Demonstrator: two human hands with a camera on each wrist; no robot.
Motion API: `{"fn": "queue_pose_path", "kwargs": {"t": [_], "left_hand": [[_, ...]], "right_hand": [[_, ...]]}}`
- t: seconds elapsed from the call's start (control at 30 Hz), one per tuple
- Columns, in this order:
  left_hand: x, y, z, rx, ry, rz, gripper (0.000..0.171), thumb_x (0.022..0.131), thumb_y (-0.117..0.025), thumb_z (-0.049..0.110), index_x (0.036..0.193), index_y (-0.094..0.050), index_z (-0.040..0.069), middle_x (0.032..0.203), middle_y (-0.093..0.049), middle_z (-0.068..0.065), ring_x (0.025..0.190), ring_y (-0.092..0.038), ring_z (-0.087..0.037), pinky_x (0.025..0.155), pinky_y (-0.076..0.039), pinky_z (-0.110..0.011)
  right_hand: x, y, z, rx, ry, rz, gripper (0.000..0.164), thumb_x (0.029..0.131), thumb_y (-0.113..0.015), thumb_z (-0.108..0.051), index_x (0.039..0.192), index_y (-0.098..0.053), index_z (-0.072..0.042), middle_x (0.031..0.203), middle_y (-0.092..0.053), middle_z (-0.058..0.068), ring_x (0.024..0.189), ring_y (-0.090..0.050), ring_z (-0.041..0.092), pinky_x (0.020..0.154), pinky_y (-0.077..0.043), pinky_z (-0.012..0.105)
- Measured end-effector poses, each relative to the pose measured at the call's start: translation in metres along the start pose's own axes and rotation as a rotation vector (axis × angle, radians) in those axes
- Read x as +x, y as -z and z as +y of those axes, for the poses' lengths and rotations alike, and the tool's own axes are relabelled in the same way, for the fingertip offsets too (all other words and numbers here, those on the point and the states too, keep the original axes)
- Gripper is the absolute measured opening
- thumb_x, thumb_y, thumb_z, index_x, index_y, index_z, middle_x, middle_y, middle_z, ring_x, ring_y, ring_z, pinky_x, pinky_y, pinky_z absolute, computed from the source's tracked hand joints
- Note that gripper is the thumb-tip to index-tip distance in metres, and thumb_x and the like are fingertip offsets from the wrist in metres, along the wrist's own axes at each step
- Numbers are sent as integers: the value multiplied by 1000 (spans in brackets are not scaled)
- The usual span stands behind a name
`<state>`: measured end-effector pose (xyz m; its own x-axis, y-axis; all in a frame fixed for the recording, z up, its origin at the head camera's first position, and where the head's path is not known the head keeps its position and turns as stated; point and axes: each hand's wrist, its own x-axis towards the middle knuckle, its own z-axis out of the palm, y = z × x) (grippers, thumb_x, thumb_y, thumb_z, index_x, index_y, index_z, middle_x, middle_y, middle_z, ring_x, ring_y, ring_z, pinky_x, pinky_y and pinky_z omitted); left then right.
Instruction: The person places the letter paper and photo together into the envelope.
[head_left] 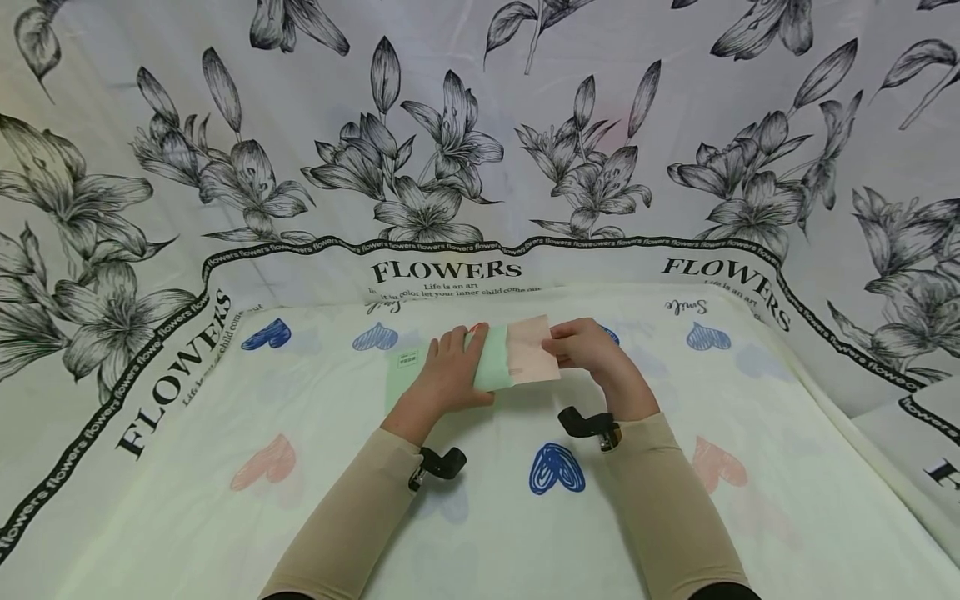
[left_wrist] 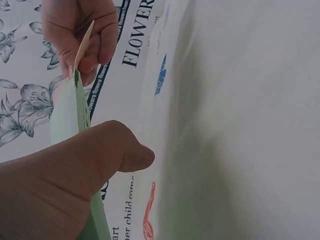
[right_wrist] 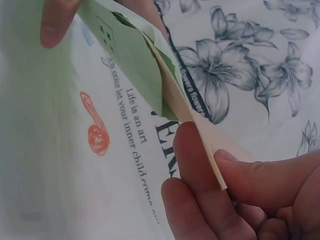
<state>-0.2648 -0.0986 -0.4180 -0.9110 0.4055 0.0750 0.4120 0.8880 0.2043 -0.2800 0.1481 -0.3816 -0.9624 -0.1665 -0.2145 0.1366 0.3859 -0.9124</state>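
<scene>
A light green paper envelope (head_left: 493, 358) is held up on edge above the cloth, its torn open end facing right. My left hand (head_left: 446, 375) grips it across the middle, fingers over the broad face and thumb along the lower side. From the open end sticks a pale pink card (head_left: 534, 350), partly hidden inside the envelope. My right hand (head_left: 592, 348) pinches the card's outer edge between thumb and fingers. The right wrist view shows the card (right_wrist: 176, 95) between the two green layers of the envelope (right_wrist: 135, 70), which carries a small printed box.
A white cloth (head_left: 495, 533) with blue and pink hearts covers the table. Behind it and along both sides hangs a white curtain (head_left: 465, 258) printed with black lilies and lettering. Each wrist wears a small black camera mount (head_left: 588, 423).
</scene>
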Motion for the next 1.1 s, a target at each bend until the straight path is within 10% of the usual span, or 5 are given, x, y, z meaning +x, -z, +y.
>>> {"fn": "queue_pose_path", "kwargs": {"t": [1.1], "left_hand": [[1,0,-6,-5,-12,14,115,76,-84,45,164,-17,13,150,-32,-22,139,-32,-39,118,-23,-61]], "right_hand": [[-12,3,-11,-160,65,-90,34,107,-55,-22,130,-69,0,118,-71,16,101,-72,27,95,-55,49]]}}
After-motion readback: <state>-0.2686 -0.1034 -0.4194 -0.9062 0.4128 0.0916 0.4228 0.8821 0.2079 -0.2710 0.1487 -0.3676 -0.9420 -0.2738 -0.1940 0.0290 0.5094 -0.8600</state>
